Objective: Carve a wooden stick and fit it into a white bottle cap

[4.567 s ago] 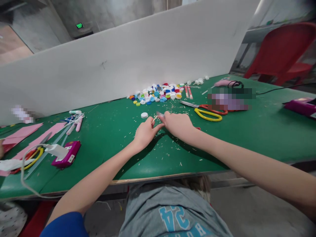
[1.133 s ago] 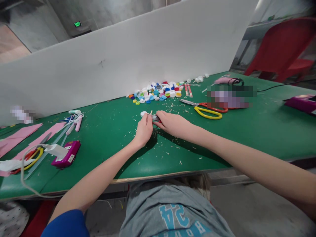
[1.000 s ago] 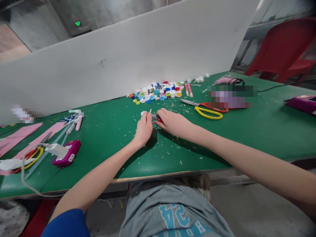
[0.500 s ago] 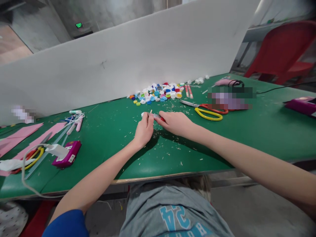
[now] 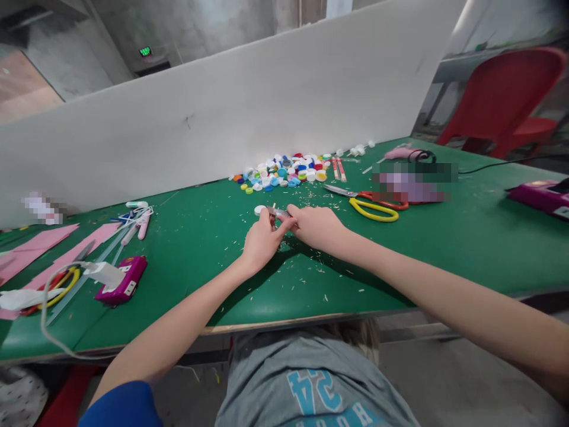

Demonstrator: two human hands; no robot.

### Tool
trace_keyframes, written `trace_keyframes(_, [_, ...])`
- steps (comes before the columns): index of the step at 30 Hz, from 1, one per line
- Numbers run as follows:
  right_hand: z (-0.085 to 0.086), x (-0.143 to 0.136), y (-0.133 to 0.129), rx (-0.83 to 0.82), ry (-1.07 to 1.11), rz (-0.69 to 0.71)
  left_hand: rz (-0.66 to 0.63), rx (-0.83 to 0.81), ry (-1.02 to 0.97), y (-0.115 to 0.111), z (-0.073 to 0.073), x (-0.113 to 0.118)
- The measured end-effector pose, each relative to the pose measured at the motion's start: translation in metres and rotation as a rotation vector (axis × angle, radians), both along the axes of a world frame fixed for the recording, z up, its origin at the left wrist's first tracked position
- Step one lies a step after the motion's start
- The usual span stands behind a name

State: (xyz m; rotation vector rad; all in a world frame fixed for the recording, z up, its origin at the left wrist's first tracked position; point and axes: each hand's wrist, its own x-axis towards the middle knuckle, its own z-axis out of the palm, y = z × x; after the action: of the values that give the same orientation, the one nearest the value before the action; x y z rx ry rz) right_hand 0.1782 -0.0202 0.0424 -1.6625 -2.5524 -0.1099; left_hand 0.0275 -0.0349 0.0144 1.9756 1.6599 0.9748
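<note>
Left hand (image 5: 259,244) pinches a thin stick (image 5: 274,205); right hand (image 5: 319,226) grips a knife (image 5: 281,213) beside the left fingers (image 5: 265,217). Excess force could cause a cut.

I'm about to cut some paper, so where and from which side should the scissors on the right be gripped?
Probably best by the yellow loop, coming from the near side. The scissors lie flat, blades pointing left toward the caps, and this wide loop sits nearest the person, ahead of the red loop.
</note>
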Motion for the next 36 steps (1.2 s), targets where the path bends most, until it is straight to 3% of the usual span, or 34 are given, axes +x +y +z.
trace_keyframes(7, [0.002, 0.007, 0.008, 0.039, -0.004, -0.123, 0.061, -0.015, 0.239, -0.002, 0.001, 0.001])
trace_keyframes(10, [0.004, 0.017, 0.014, 0.097, 0.003, -0.107, 0.036, 0.014, 0.266, -0.002, 0.0, 0.0])
trace_keyframes(15, [0.003, 0.016, 0.015, 0.104, 0.094, -0.112, -0.01, 0.039, 0.182, 0.001, -0.004, -0.002])
trace_keyframes(25, [0.001, 0.008, 0.01, 0.015, 0.17, 0.011, -0.092, 0.059, -0.298, 0.01, -0.012, -0.005])
trace_keyframes(36, [-0.006, 0.012, 0.014, 0.042, 0.14, 0.085, -0.133, 0.023, -0.365, 0.014, -0.021, -0.003])
